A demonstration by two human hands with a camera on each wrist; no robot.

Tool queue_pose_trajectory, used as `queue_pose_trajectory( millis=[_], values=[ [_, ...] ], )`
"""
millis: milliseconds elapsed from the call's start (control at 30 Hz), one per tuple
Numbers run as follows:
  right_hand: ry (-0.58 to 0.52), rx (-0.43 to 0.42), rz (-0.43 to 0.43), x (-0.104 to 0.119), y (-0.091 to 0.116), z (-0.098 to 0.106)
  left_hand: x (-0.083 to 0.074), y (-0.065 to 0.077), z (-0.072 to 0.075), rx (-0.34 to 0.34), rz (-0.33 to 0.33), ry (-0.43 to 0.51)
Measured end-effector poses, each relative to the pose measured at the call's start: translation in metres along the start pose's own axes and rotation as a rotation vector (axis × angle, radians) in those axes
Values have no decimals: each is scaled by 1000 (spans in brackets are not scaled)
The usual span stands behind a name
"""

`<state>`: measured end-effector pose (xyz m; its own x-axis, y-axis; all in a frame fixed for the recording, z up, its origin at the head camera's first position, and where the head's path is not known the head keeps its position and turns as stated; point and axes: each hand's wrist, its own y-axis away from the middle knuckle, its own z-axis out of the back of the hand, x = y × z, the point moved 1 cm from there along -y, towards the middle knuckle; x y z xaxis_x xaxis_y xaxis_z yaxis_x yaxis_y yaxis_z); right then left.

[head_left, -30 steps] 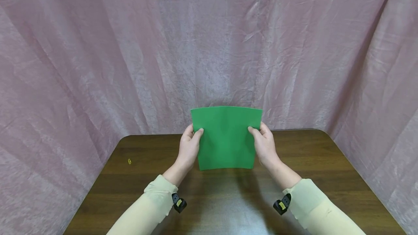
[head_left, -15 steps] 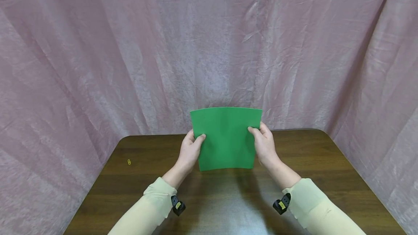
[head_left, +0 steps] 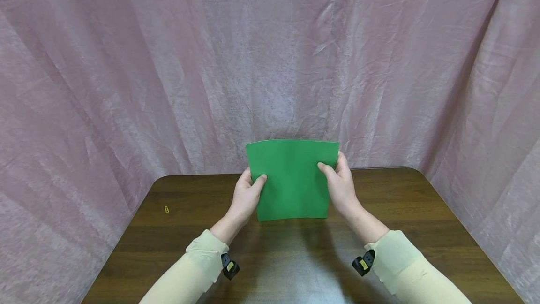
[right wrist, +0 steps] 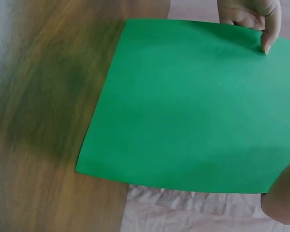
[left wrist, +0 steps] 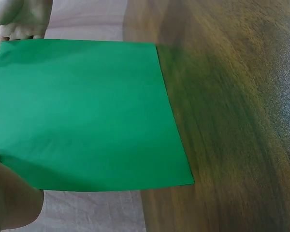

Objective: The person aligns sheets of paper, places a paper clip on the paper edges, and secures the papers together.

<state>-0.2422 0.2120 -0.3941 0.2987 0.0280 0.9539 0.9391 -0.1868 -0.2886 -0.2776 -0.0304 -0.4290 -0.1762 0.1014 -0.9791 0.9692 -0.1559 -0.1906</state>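
A square green sheet (head_left: 292,182), slightly bowed, is held up near the table's far edge, its face toward the head camera. My left hand (head_left: 245,194) grips its left side, thumb on the front face and fingers behind. On the opposite side my right hand (head_left: 341,186) pinches it the same way, its thumb a little higher than the left one. In the left wrist view the sheet (left wrist: 87,116) spans between both hands. The right wrist view shows the left thumb pressing on the sheet (right wrist: 183,111). The fingers behind the sheet are mostly hidden.
A small yellow paper clip (head_left: 166,209) lies on the brown wooden table (head_left: 177,247), at the left. Pink curtains (head_left: 270,60) hang behind the table and along both sides. A black wrist camera (head_left: 230,266) sits at the left cuff, another at the right.
My left thumb has slid slightly down the sheet's left side, and the sheet's top edge has dipped a little. My right hand has shifted slightly, its thumb further in over the sheet.
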Motion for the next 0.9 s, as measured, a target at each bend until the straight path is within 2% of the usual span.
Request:
queue_pose_trajectory(
  millis=[100,267,333,400,533,633,700,800,900],
  values=[
    [52,9,91,1,0,2,-3,2,-2,5,1,13],
    [220,2,240,13,3,6,-4,2,-2,5,-4,0],
    [321,-4,306,18,3,8,-1,1,0,1,-14,-9],
    [433,-13,414,18,-1,8,-1,1,0,-3,-21,-12],
    [739,-11,621,25,-3,4,0,1,0,0,-32,-2],
    [947,2,765,30,-2,-4,0,2,-1,8,-33,5],
    [1046,21,831,33,0,-13,0,2,-1,13,-34,5],
    [1131,66,892,39,2,-30,0,2,-2,22,-38,2],
    [1176,136,911,44,3,-50,1,2,-1,42,-47,5]
  ],
)
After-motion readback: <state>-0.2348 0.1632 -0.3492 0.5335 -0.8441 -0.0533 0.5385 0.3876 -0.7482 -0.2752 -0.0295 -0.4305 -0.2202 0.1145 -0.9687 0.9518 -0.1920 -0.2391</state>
